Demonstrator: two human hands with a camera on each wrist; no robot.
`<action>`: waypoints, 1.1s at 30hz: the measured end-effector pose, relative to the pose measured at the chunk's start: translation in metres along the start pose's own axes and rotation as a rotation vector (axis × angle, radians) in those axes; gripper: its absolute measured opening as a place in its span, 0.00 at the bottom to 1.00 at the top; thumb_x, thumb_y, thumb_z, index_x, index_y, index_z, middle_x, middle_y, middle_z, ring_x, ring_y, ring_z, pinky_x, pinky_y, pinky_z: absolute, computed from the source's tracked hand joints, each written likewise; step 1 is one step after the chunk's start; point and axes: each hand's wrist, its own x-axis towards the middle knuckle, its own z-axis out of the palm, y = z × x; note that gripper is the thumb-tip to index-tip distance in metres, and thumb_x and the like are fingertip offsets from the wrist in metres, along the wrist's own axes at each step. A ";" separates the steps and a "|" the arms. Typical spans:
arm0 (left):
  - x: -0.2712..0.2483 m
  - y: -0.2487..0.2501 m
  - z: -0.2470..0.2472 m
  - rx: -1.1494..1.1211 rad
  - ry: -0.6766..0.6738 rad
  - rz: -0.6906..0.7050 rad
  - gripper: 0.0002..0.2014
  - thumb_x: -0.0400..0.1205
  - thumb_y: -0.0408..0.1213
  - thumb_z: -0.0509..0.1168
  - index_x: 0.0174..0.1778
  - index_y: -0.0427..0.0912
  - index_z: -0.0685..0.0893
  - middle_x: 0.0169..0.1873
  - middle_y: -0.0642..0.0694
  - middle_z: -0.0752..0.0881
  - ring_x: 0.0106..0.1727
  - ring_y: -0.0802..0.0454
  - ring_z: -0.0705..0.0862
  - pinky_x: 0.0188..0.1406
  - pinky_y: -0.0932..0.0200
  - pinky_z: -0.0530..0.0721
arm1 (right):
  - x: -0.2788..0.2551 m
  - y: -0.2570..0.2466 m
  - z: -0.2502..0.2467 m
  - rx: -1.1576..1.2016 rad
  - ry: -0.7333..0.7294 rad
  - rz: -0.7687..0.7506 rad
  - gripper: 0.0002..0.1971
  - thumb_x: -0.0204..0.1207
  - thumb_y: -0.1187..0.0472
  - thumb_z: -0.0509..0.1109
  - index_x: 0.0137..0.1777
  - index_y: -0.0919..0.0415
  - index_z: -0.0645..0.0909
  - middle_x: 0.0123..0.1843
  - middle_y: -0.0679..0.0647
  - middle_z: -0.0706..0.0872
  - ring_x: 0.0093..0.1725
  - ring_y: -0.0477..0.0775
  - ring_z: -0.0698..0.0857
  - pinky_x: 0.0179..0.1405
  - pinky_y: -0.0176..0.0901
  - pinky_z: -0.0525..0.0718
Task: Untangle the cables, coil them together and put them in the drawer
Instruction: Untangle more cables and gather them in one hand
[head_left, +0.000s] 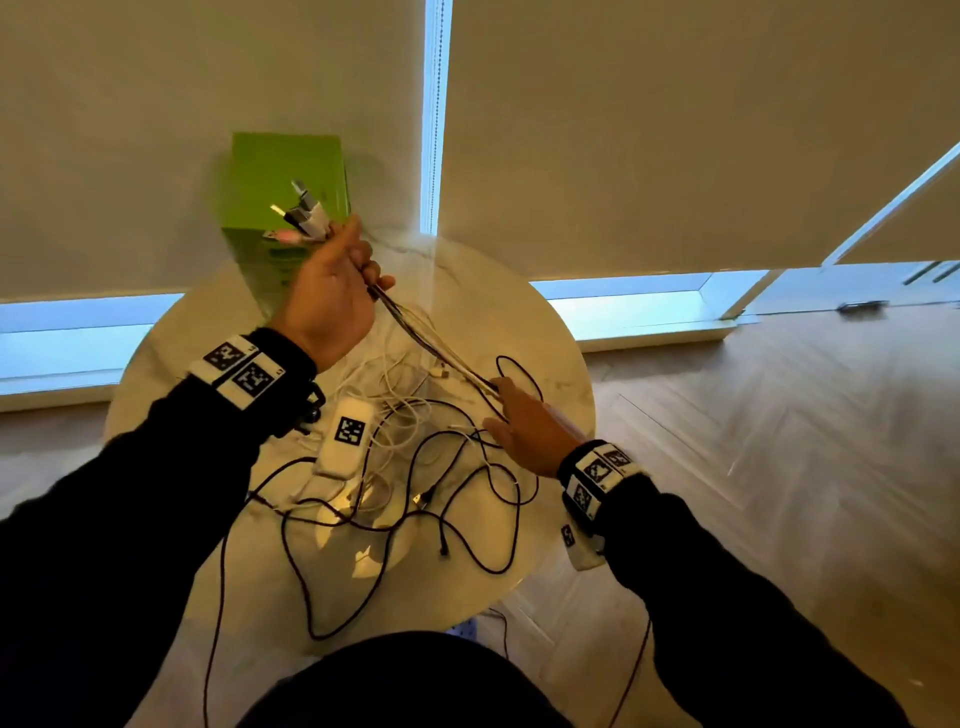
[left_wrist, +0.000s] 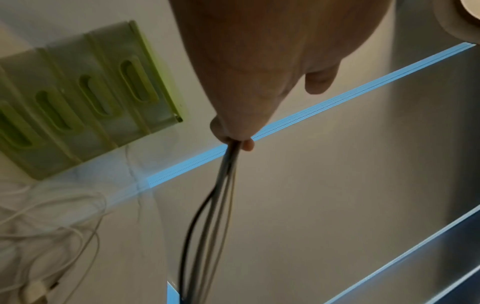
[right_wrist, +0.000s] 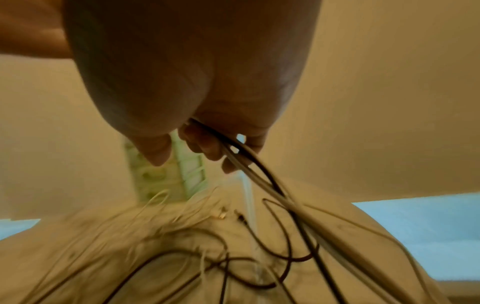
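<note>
Your left hand (head_left: 332, 291) is raised over the table (head_left: 545, 332), fist curled round a bunch of cables (head_left: 431, 345) just below their plugs (head_left: 304, 215), which stick up past your thumb. The bunch runs taut, down and right, to your right hand (head_left: 524, 431), whose fingers (right_wrist: 205, 146) curl round the same strands low near the tabletop. The rest of the cables, black and white, lie loose and looped across the table, some hanging over the near edge. A white box (head_left: 345, 434) with a square marker sits among them. The green drawer unit (head_left: 285, 176) stands at the far edge of the table, drawers shut.
</note>
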 end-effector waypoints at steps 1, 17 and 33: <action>0.002 0.001 -0.002 0.003 0.040 0.029 0.13 0.90 0.43 0.58 0.37 0.53 0.75 0.27 0.57 0.70 0.31 0.58 0.68 0.43 0.59 0.74 | -0.002 -0.011 0.007 -0.010 -0.062 -0.042 0.26 0.84 0.53 0.65 0.79 0.54 0.62 0.61 0.60 0.85 0.55 0.64 0.86 0.49 0.49 0.79; 0.013 -0.077 -0.063 0.357 0.212 -0.149 0.14 0.90 0.36 0.61 0.43 0.54 0.65 0.33 0.54 0.66 0.24 0.62 0.65 0.28 0.63 0.64 | 0.064 -0.009 0.022 0.042 -0.461 -0.133 0.35 0.86 0.35 0.49 0.51 0.68 0.81 0.49 0.65 0.84 0.47 0.62 0.80 0.56 0.56 0.78; 0.013 -0.096 -0.096 0.383 0.281 -0.199 0.13 0.80 0.47 0.67 0.46 0.52 0.67 0.32 0.55 0.68 0.28 0.60 0.66 0.32 0.60 0.66 | 0.193 0.002 0.072 0.073 -0.356 -0.158 0.13 0.84 0.58 0.68 0.64 0.61 0.85 0.61 0.58 0.89 0.62 0.58 0.86 0.50 0.29 0.70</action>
